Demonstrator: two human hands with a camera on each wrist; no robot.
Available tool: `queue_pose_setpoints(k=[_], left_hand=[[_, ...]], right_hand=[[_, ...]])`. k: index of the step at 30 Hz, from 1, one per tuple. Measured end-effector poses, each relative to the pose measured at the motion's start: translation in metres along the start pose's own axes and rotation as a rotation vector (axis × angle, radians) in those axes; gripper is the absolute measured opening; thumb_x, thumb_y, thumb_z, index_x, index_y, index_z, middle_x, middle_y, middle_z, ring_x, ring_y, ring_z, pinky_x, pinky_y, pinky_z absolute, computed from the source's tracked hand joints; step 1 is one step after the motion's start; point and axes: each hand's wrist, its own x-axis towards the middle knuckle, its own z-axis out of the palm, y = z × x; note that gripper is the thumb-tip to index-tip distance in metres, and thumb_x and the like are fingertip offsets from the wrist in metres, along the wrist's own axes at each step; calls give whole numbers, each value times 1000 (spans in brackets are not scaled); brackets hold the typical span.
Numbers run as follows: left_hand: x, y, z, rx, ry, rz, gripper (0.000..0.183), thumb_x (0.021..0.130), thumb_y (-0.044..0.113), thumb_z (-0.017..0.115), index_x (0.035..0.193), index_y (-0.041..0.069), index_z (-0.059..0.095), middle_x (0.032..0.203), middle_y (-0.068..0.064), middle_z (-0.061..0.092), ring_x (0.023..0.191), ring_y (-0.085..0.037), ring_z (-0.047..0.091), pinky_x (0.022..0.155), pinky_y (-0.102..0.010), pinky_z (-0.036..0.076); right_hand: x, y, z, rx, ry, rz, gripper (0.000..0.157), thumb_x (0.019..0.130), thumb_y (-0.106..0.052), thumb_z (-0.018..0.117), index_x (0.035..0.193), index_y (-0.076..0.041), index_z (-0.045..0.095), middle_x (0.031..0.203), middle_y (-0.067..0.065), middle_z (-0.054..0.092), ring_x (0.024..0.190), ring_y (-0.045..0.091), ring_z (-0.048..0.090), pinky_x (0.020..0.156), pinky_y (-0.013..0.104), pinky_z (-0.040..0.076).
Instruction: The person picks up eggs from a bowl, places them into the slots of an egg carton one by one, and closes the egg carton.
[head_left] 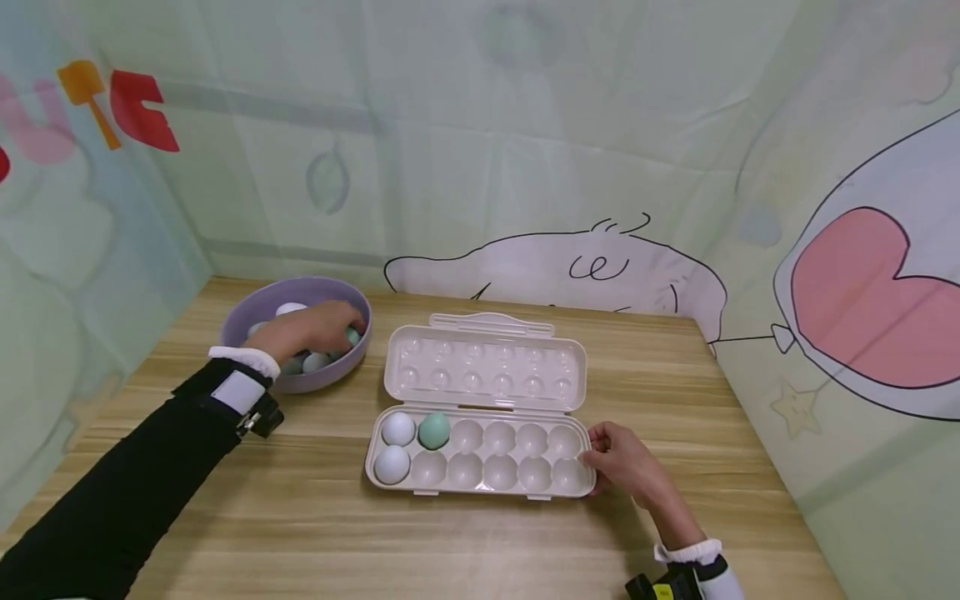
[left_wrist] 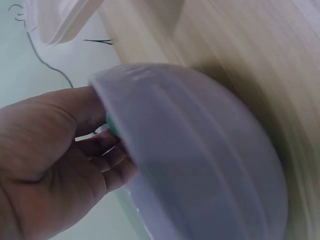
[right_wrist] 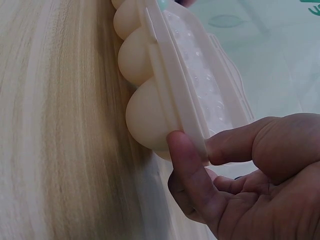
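A wooden worktop (head_left: 300,517) is seen from above, enclosed by pale green cloth walls (head_left: 525,125) printed with cartoon drawings. At the middle of the worktop a cream plastic egg tray (head_left: 480,492) is laid open, its hinged lid (head_left: 483,367) folded back flat behind it. Three eggs are seated in the tray's left end: a white egg (head_left: 398,429) in the far row's first cup, a green egg (head_left: 434,431) in the cup just beside it, and a second white egg (head_left: 392,465) in the near row's first cup. The other cups are unfilled.

To the left of the tray, near the back edge, a lilac bowl (head_left: 315,382) is placed, with white and green eggs piled inside. The left hand (head_left: 311,331), at the end of a black sleeve (head_left: 127,500) with a white cuff, is reached into the bowl; its fingers are curled down among the eggs, but it cannot be told whether any egg is gripped, as the wrist view is blurred and blocked by the bowl's wall.

The right hand (head_left: 626,462) is set against the tray's right end. In the right wrist view the tray's rim is pinched between thumb and forefinger (right_wrist: 240,147), with the remaining fingers loosely curled below.
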Motion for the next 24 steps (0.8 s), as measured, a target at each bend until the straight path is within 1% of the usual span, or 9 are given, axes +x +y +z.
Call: queue_pose_setpoints(k=[3,5,7,9,13,15,19,21,24], left_hand=[[-6,1,-6,-27,39,9,33,85,4,76,114,-10,71,114,-25,70,106,-38,66,95,-53,52],[-11,1,-11,-41,68,14,34,87,6,78,115,-10,70,117,-27,69,112,-42,64,97,-55,51],[-16,3,-17,-46,101,15,32,89,8,77,116,-6,72,120,-25,68,115,-42,63,98,-55,50],[-21,7,-25,-62,130,12,31,91,10,76,118,-4,72,121,-24,66,113,-40,62,95,-54,50],[-32,25,-41,-91,179,7,33,94,14,75,121,-4,70,120,-22,64,106,-34,59,88,-50,50],[-36,35,-47,-107,201,20,34,95,15,75,121,-5,69,118,-21,66,103,-32,59,86,-48,50],[-45,58,-56,-96,216,26,34,96,18,74,126,1,68,121,-14,67,103,-27,60,86,-45,50],[-51,73,-59,-82,221,54,34,97,18,74,127,3,68,125,-13,67,107,-27,61,90,-46,50],[-60,94,-61,-64,248,137,29,97,17,74,124,6,70,126,-13,66,111,-29,62,93,-48,51]], right_hand=[[-1,0,1,12,-5,-1,22,91,10,62,108,16,50,83,12,59,61,20,63,52,34,58],[-1,0,1,18,-6,2,22,91,10,62,108,16,50,83,11,59,62,20,63,52,35,59],[-1,0,1,17,-4,4,22,91,10,62,108,16,50,83,12,58,63,20,63,53,35,59],[0,0,1,8,-1,4,22,92,10,63,109,16,50,84,12,59,63,21,63,53,36,59],[1,0,0,-9,3,6,24,93,9,63,110,16,49,87,14,59,64,21,63,53,36,59],[1,0,0,-11,2,8,24,93,9,63,111,16,49,87,14,59,65,21,63,53,36,59],[2,1,0,-12,2,9,24,93,9,63,111,16,49,88,14,59,65,21,64,53,37,59],[2,1,0,-11,6,16,24,93,9,63,111,16,49,88,14,59,66,21,64,54,37,59],[2,1,1,-13,13,24,24,93,9,63,111,16,49,87,14,59,66,21,64,54,37,59]])
